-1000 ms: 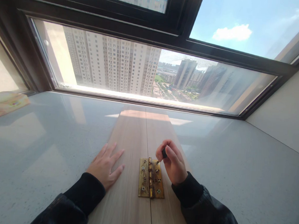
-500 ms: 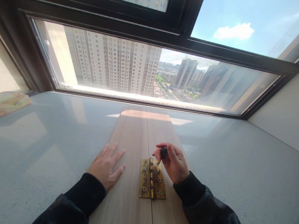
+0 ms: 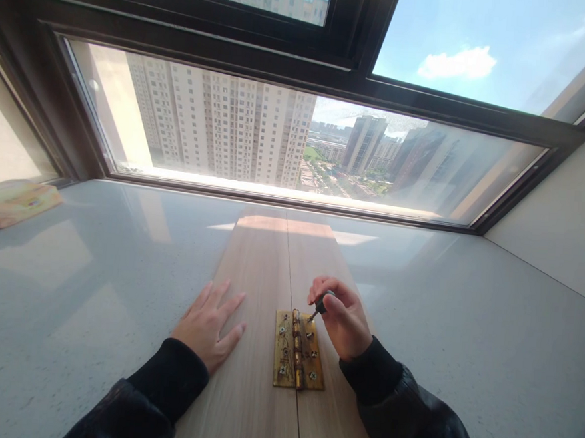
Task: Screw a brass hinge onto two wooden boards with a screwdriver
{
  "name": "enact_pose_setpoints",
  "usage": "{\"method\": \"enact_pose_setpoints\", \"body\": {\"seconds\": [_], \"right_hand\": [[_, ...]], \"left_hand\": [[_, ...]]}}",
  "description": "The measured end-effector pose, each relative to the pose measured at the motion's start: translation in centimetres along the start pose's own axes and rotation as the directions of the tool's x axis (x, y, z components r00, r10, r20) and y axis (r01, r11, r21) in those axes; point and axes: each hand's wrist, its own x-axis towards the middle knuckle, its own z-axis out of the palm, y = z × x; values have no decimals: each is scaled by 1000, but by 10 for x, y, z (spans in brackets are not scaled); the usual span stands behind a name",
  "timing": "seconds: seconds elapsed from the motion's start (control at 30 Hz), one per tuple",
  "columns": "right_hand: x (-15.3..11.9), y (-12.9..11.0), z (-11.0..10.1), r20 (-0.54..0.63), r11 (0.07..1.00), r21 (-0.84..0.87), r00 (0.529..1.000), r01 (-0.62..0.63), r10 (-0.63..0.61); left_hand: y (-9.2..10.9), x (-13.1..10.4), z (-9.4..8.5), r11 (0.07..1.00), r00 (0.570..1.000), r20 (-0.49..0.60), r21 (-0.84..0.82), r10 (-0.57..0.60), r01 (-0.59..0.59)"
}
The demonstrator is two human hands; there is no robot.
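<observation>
A brass hinge (image 3: 287, 359) lies opened flat across the seam between two pale wooden boards (image 3: 254, 263). Several cross-head screws sit in its leaves; one screw (image 3: 309, 335) on the right leaf looks raised and tilted. My right hand (image 3: 343, 319) grips a short screwdriver (image 3: 321, 304) by its dark handle, fingers wrapped around it. Its metal shaft slants down to the top hole of the hinge's right leaf, where the tip meets a screw as far as I can tell. My left hand (image 3: 209, 326) rests flat on the left board and its edge, fingers spread, holding nothing.
The boards lie on a pale speckled sill (image 3: 117, 287). A box-like, yellowish patterned block (image 3: 15, 205) stands at the far left. Behind is a dark-framed window (image 3: 293, 202) with tall buildings outside, and a white wall (image 3: 564, 198) rises at the right.
My right hand's fingers have shifted around the handle, and the screwdriver now tilts so its shaft shows. My left hand and the hinge stay in place.
</observation>
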Motion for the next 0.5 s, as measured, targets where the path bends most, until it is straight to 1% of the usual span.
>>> {"method": "enact_pose_setpoints", "body": {"seconds": [0.2,0.27,0.4,0.5], "right_hand": [[2,3,-10,-26,993,-119,1000,10,-13],[2,1,-8,-14,996,-93,1000,-4,3],[1,-6,2,92,998,33,994,-59,56],[1,-9,5,123,996,57,990,-74,67]], "left_hand": [[0,0,0,1000,1000,-3,-6,-3,3],[-1,0,1,1000,1000,-12,-10,1,-1],[-2,0,2,1000,1000,-21,-14,11,-11],[-2,0,2,1000,1000,-21,-21,9,-9]]}}
